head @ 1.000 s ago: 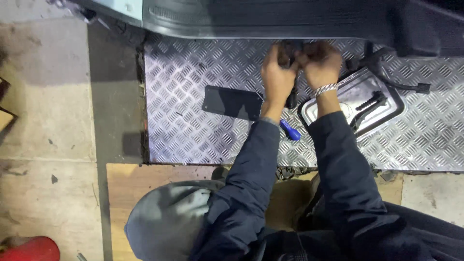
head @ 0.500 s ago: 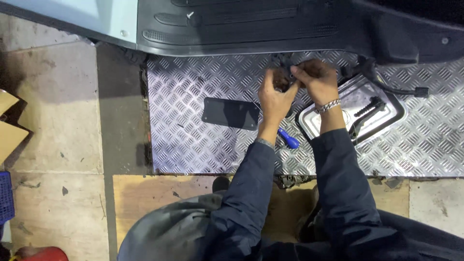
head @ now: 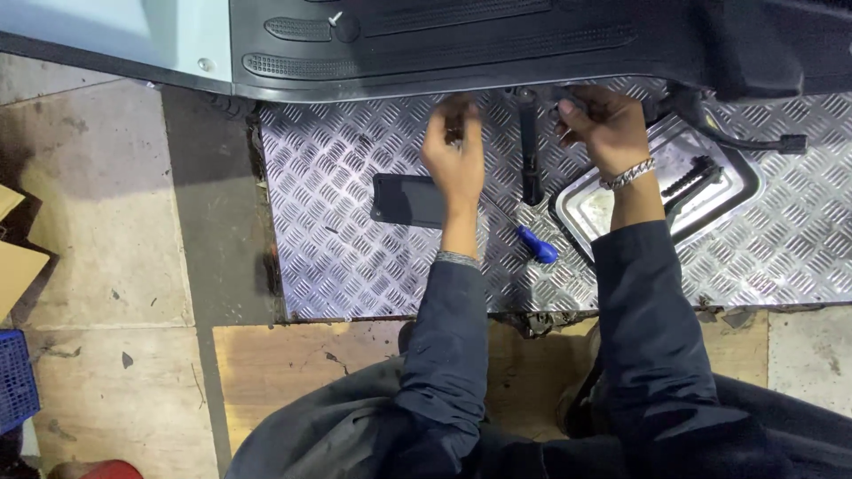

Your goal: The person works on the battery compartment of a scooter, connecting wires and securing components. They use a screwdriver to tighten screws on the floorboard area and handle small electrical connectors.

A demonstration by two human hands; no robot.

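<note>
My left hand [head: 454,158] hovers over the diamond-pattern metal plate [head: 355,266], fingers bunched together; anything small inside them is hidden. My right hand [head: 611,124], with a silver bracelet on the wrist, grips a dark part under the edge of the black vehicle body [head: 497,44]. A black rod [head: 530,155] runs down between the two hands. A flat black rectangular cover [head: 406,200] lies just left of my left wrist. A blue-handled screwdriver [head: 538,247] lies on the plate between my forearms.
A shiny metal tray [head: 593,208] with black tools in it sits right of my right wrist. A black cable with a plug [head: 781,144] trails beyond it. A wooden board [head: 293,364], concrete floor, cardboard [head: 18,266] and a blue crate [head: 16,390] lie to the left.
My hands were together on the dark part under the vehicle; now the left hand has pulled away to the left. The view has tilted, showing more of the vehicle body.
</note>
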